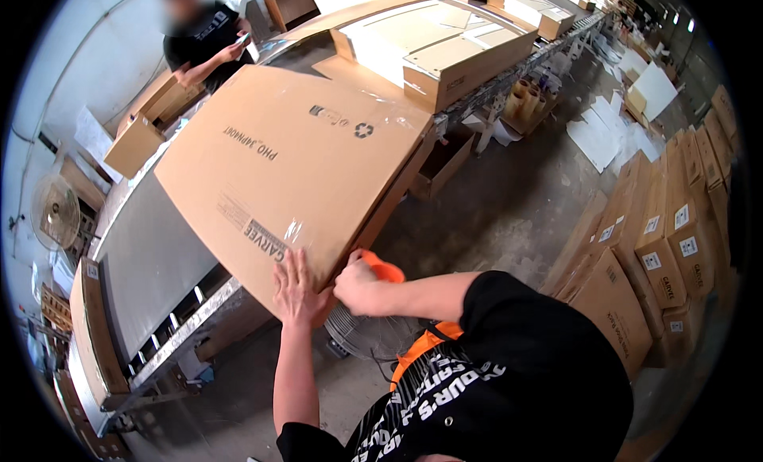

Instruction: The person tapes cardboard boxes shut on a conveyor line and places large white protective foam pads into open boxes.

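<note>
A large flat cardboard box [318,168] lies across the conveyor, with dark print and strips of shiny clear tape on its top. My left hand [297,293] rests on the box's near corner, fingers stretched out and flat. Beside it, at the near side edge of the box, my right hand [356,287] is closed around an orange tape dispenser [385,269]. Part of the dispenser is hidden behind my fingers.
The grey conveyor belt [151,259] runs left of the box. Beyond, an open carton [457,80] holds white panels. Stacked cartons [660,239] stand at right, and a co-worker [208,40] at far left. A floor fan [362,331] sits below.
</note>
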Available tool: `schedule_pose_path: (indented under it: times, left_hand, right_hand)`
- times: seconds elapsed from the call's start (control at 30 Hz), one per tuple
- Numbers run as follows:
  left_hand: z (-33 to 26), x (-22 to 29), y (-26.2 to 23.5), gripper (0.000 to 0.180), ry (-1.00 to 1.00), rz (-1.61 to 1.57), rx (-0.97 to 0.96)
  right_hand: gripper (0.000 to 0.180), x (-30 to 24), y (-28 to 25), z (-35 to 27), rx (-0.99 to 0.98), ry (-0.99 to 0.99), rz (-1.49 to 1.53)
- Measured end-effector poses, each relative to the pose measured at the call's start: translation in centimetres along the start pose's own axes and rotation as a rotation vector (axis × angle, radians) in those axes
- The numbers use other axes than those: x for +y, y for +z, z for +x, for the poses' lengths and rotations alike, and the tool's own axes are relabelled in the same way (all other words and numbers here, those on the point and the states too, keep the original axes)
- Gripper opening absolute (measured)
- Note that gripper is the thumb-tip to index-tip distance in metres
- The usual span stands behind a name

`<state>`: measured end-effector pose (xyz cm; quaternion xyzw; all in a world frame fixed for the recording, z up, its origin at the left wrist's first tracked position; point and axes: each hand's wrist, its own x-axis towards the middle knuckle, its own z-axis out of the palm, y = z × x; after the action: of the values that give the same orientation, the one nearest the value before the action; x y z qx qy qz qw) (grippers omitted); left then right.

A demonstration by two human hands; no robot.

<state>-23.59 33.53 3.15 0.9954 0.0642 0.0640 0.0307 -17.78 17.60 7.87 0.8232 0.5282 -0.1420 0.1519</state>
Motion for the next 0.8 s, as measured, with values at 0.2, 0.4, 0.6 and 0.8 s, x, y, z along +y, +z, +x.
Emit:
schedule_pose_path:
  times: [0.2,0.4,0.6,0.8]
  left_hand:
    - [-0.7,-1.2,-0.4,0.113,-0.024,-0.107,0.09]
    - [-1.7,-1.3,-1.0,0.104,-0.03,-0.01,0.121]
    - [-1.4,-1.1,-1.4,0.101,-0.045,-0.041,0.092]
    - [-7.5,-13.5,-0.1,0.065,-0.674,-0.916,0.538]
  right_hand:
    - [0.04,5.8,5.4,-2.8,-0.092,-0.134,0.411]
    - [0.062,28.1,18.4,-10.3,0.45,0.341,1.833]
    - [0.046,49.8,12.8,-8.7,0.536,0.289,2.045]
    - [0.053,40.9,11.9,-11.4,0.318,0.105,1.844]
